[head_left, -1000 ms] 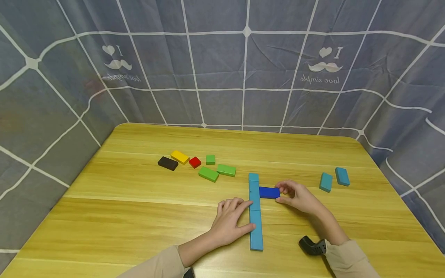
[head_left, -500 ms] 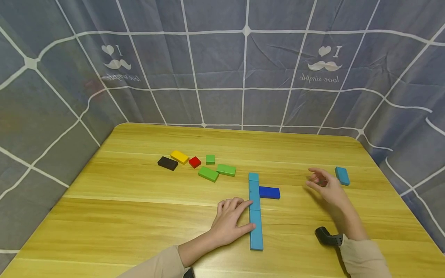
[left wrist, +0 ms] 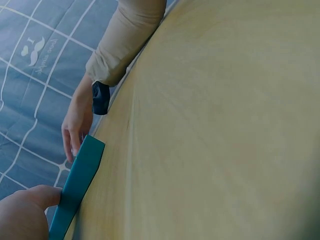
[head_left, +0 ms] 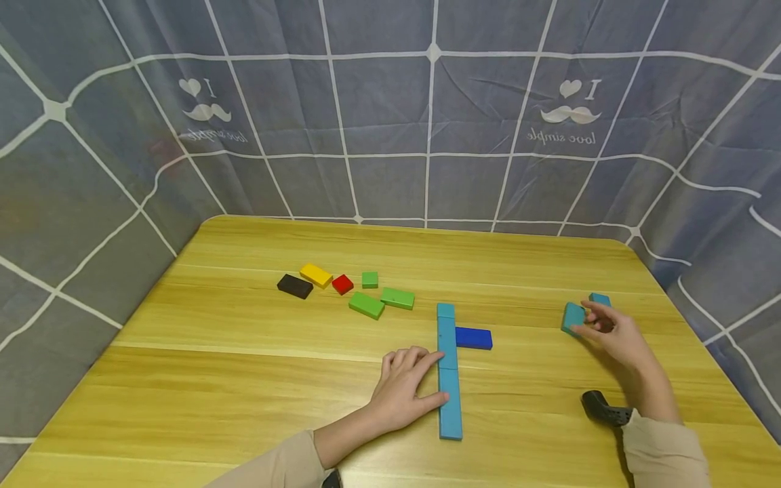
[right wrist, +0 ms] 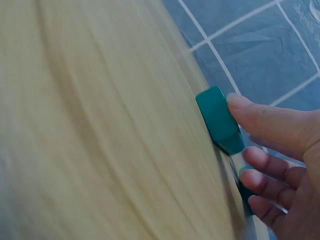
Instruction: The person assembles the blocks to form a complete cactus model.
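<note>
My left hand [head_left: 399, 390] rests beside a straight row of light blue blocks [head_left: 450, 413], index fingertip and thumb tip touching its left side. Against the row's right side lies a dark blue block [head_left: 474, 338], forming a short arm. Over at the right, my right hand [head_left: 619, 335] has thumb and index finger at two edges of a loose light blue block [head_left: 572, 318], pinching it. In the right wrist view the thumb lies along this block [right wrist: 217, 117], the other fingers curled below. A second loose light blue block [head_left: 600, 299] sits behind that hand, partly hidden.
Left of the row's far end lie several green blocks [head_left: 398, 298], a red block [head_left: 343, 285], a yellow block [head_left: 316, 275] and a black block [head_left: 295, 286]. A grey checked curtain [head_left: 390, 108] hangs around the wooden table [head_left: 244, 393].
My right hand has left the dark blue block and moved right to the nearer loose light blue block, taking hold of it. The left hand and the row have stayed put.
</note>
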`<state>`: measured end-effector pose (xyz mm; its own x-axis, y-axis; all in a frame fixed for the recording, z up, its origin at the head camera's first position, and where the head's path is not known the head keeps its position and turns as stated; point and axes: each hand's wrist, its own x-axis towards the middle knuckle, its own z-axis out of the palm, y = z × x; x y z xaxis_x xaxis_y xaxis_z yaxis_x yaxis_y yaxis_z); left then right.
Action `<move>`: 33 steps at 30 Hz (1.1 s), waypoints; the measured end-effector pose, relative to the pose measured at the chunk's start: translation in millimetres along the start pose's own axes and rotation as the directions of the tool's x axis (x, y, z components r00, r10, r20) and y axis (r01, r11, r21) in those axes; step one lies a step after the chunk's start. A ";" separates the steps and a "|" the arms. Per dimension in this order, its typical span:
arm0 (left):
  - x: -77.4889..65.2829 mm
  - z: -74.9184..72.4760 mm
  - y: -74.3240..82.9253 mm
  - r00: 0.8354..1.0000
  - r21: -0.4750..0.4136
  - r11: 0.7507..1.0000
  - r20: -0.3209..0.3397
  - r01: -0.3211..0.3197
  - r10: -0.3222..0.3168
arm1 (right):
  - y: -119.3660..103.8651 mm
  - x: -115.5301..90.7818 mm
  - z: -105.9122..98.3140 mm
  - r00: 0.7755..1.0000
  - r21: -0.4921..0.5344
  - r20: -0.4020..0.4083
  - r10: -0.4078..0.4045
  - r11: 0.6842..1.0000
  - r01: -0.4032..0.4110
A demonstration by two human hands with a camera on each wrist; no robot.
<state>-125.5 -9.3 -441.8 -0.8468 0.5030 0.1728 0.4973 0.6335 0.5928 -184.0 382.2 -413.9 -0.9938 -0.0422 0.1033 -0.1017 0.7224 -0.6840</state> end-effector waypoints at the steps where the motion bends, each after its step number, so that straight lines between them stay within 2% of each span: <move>1: 0.0 -0.1 0.1 1.000 0.000 1.000 0.000 0.000 0.000 | 1.2 0.0 -0.7 1.000 0.001 0.015 0.002 1.000 -0.002; 6: 0.0 -0.1 0.3 1.000 -0.001 1.000 -0.002 0.000 0.000 | 6.1 0.7 -2.7 0.997 0.022 0.079 0.018 1.000 -0.020; 11: 0.2 0.3 0.0 1.000 0.005 1.000 -0.003 -0.002 0.002 | 7.6 1.6 -3.1 0.992 -0.003 0.118 0.031 1.000 -0.031; 20: 0.5 -0.6 0.6 1.000 0.004 1.000 -0.003 -0.005 0.005 | 3.3 3.4 -0.8 0.996 0.002 0.091 -0.003 1.000 0.003; 24: 0.1 -0.5 1.0 1.000 0.004 1.000 0.004 0.003 -0.003 | -5.2 8.1 4.4 0.996 0.041 0.086 -0.029 0.999 0.026; 33: 0.1 -0.1 0.2 1.000 -0.002 1.000 -0.014 -0.010 0.010 | -34.7 29.1 26.9 0.979 0.143 0.162 -0.124 0.985 0.101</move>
<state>-125.6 -9.2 -441.6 -0.8444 0.5011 0.1893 0.5052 0.6275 0.5925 -210.6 337.3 -406.6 -0.9676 -0.2429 0.0689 -0.2073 0.6083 -0.7661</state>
